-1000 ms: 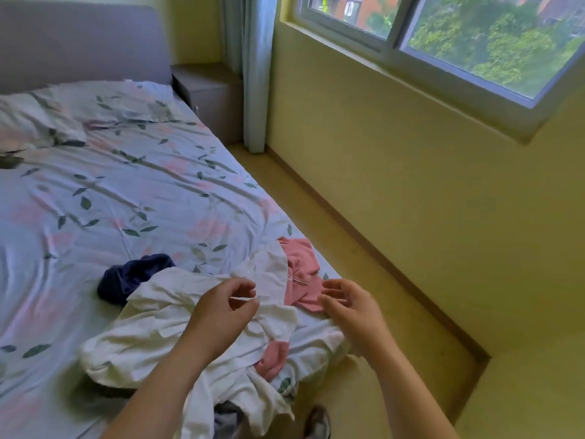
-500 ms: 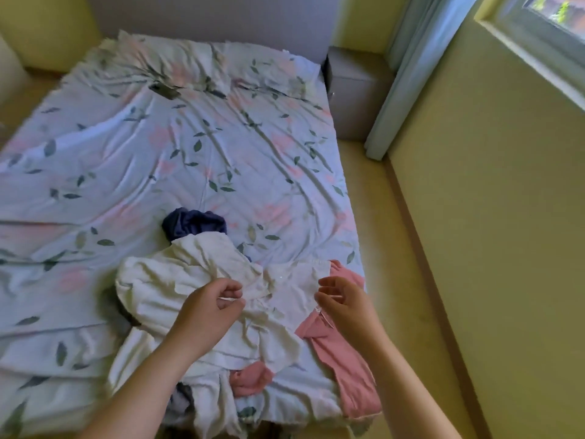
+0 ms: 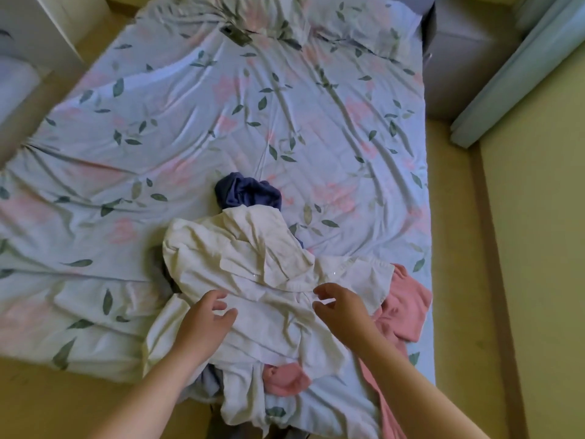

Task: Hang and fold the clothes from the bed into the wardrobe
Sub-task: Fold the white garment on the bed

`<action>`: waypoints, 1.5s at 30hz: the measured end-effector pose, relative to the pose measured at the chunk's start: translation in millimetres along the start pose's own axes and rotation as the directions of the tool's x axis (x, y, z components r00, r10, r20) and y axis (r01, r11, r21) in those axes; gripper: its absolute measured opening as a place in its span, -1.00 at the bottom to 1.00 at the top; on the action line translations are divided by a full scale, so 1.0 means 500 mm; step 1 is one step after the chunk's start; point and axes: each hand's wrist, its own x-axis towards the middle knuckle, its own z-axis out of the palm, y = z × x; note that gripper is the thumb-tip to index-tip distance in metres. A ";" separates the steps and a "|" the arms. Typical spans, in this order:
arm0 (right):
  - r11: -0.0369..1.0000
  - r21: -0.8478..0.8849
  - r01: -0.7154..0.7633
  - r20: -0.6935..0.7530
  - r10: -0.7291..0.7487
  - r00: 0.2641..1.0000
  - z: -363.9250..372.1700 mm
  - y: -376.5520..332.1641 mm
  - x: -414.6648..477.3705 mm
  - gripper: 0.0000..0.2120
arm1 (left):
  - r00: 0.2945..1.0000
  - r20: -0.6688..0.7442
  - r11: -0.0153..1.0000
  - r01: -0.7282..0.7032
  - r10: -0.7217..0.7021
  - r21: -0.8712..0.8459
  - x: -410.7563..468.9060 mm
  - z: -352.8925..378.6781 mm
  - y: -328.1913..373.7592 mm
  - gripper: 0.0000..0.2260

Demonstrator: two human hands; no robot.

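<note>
A crumpled white shirt [image 3: 253, 274] with small buttons lies on the near part of the bed [image 3: 158, 137]. Under it a pink garment [image 3: 405, 308] sticks out to the right and at the bottom. A dark blue garment [image 3: 247, 193] is bunched just beyond the shirt. My left hand [image 3: 205, 321] hovers over the shirt's near left side, fingers loosely spread, holding nothing. My right hand [image 3: 340, 307] hovers over the shirt's middle right, fingers relaxed and apart, holding nothing.
The bed has a floral sheet with leaf prints. A grey bedside cabinet [image 3: 468, 52] and a pale curtain [image 3: 512, 77] stand at the far right. A white furniture panel [image 3: 41, 36] is at the far left. Yellow floor [image 3: 522, 280] runs along the bed's right side.
The view has tilted down and left, away from the window, onto the bed. Both hands let go of the pinched white shirt and now hover open over it.
</note>
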 end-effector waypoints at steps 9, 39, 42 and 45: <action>0.990 -0.143 -0.005 0.106 0.020 0.994 0.173 0.004 0.212 -0.67 | 0.988 -0.026 0.987 0.148 -0.150 -0.061 0.212 0.041 -0.110 -0.67; 0.901 0.426 -0.081 -0.546 0.327 0.771 0.135 0.035 0.246 -0.77 | 0.973 -0.232 0.952 -0.076 0.006 -0.295 0.280 0.020 -0.009 -0.85; 0.833 0.553 -0.009 -0.531 0.361 0.766 0.052 -0.008 0.198 -0.76 | 0.972 -0.227 0.931 -0.144 0.068 -0.337 0.214 -0.020 0.082 -0.85; 0.862 0.505 0.053 -0.594 0.302 0.746 -0.033 -0.050 0.145 -0.74 | 0.968 -0.226 0.908 -0.185 0.104 -0.376 0.152 -0.062 0.177 -0.84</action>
